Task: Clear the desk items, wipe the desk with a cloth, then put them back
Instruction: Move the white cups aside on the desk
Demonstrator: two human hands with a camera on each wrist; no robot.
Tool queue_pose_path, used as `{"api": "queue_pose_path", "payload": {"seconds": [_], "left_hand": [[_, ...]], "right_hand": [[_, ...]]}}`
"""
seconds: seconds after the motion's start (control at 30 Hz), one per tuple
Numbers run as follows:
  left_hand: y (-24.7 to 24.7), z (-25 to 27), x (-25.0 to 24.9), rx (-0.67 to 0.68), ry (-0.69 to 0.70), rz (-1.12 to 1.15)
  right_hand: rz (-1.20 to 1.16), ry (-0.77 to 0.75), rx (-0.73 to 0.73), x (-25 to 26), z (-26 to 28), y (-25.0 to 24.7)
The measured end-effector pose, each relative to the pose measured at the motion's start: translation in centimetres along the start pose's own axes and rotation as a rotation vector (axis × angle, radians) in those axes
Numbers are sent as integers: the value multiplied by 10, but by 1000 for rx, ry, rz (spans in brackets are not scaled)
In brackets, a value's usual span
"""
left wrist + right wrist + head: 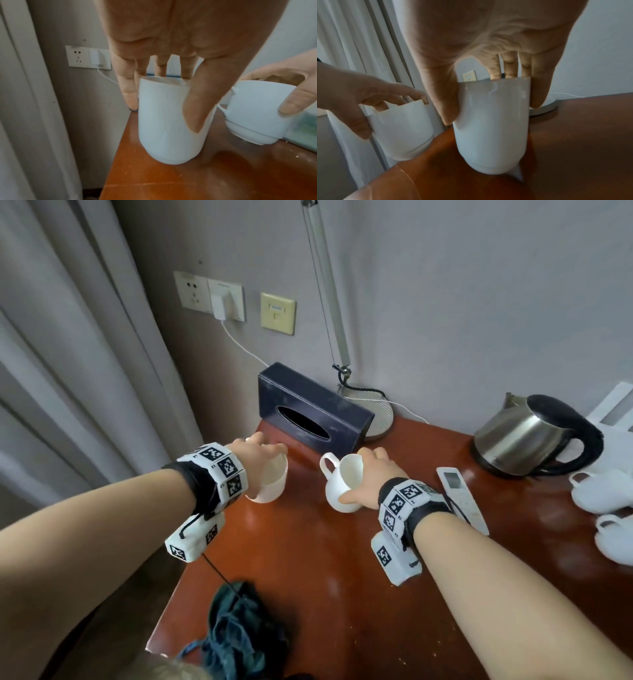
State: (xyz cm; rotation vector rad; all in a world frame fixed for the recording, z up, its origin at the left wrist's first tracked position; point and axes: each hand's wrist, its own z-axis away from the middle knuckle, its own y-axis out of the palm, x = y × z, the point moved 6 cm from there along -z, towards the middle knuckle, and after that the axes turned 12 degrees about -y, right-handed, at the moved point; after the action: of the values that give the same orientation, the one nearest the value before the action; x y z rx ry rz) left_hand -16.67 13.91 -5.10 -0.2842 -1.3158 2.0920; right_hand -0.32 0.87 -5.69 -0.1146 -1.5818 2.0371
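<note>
Near the tissue box [313, 410], our left hand [255, 451] grips one white mug [270, 481] from above, fingers [127, 86] clamped around its rim. Our right hand [371, 474] likewise clamps the other white mug [342, 486] over the reddish wooden surface [325, 559].

Soft, even daylight was seen throughout, brightest at the curtain [68, 344]; dull glare was cast on the desk [325, 542] and the kettle [527, 436]. Strong bending was noted at the edges, and both wrist views were blurred and dim

White mugs [270, 479] — reddish-brown desk [325, 559]
</note>
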Motion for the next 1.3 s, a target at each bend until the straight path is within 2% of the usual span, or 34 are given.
{"api": "queue_pose_path", "payload": {"seconds": [0.23,0.43,0.57,0.63,0.73,0.87,1.03,1.3], "left_hand": [[18,-24,0,22,14,41],[7,-40,-21,11,38,39],[2,-49,-22,-6,13,54],[1,-54,-20,-20,11,78],[4,-56,-17,-50,11,121],[8,-55,-15,-107,12,201],[7,-64,-11,-98,-20,214],[4,-76,-8,-97,-47,257]], "right_hand": [[24,62,-23,25,-29,22],[45,73,-48,27,-40,22],[3,-16,71,23,-39,24],[44,-77,151,19,-37,24],[136,-103,192,16,-39,19],[178,-85,136,24,-44,16],[122,-78,18,36,-49,17],[110,-57,-6,42,-60,14]]}}
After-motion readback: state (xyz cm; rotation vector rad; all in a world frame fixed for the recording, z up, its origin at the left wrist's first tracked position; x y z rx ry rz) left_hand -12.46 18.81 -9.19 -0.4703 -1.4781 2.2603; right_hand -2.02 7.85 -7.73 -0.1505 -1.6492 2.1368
